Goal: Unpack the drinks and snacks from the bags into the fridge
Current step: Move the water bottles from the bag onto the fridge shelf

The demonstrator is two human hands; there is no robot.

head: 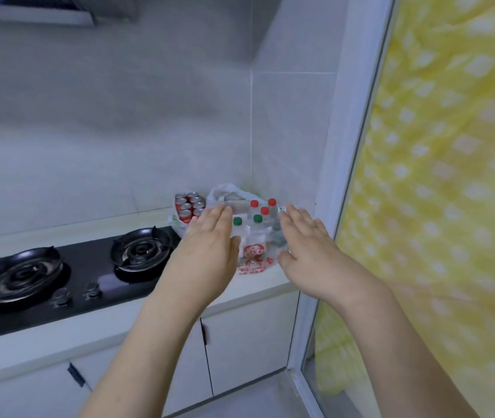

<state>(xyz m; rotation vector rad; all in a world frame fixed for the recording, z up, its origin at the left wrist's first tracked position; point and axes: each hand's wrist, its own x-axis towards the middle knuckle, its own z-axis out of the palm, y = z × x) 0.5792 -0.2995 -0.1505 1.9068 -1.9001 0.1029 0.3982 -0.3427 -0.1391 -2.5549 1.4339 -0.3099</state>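
A clear plastic bag with red print (253, 260) sits in the counter's right corner, holding several water bottles (256, 229) with red and green caps. Behind it to the left stand several red cans (189, 205) in another bag, and a white bag (228, 193) lies against the wall. My left hand (207, 242) reaches out flat on the left side of the bottle bag, fingers straight. My right hand (306, 242) is stretched out on the bag's right side, fingers straight. Neither hand grips anything. No fridge is in view.
A black two-burner gas hob (68, 267) fills the counter (258, 292) to the left of the bags. White cabinet doors (240, 342) run below. A glass door with a yellow patterned curtain (436, 206) stands close on the right. Tiled walls meet behind the bags.
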